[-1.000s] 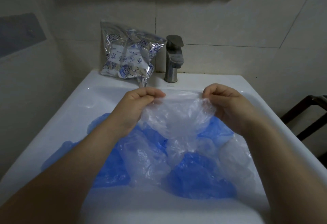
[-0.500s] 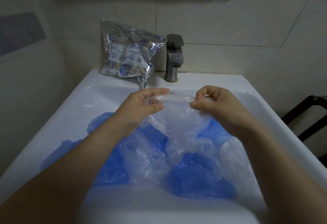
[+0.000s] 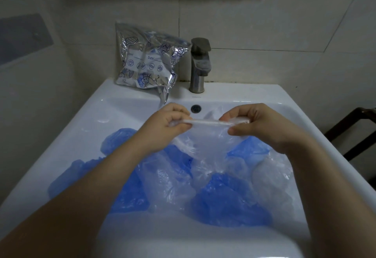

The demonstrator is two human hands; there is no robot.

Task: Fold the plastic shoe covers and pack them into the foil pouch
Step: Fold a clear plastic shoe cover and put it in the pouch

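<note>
Pulled apart since a moment ago, left hand (image 3: pixel 171 123) and right hand (image 3: pixel 254 124) each pinching the clear shoe cover (image 3: pixel 205 135) taut above the sink (image 3: pixel 122 115) pile — first fold seemingly started, foil pouch (image 3: pixel 146 62) waiting against the wall.

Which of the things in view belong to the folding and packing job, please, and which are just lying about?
Job: clear shoe cover pinched by left hand and right hand; blue shoe covers in the sink; foil pouch.
Lying about: faucet; dark frame.
</note>
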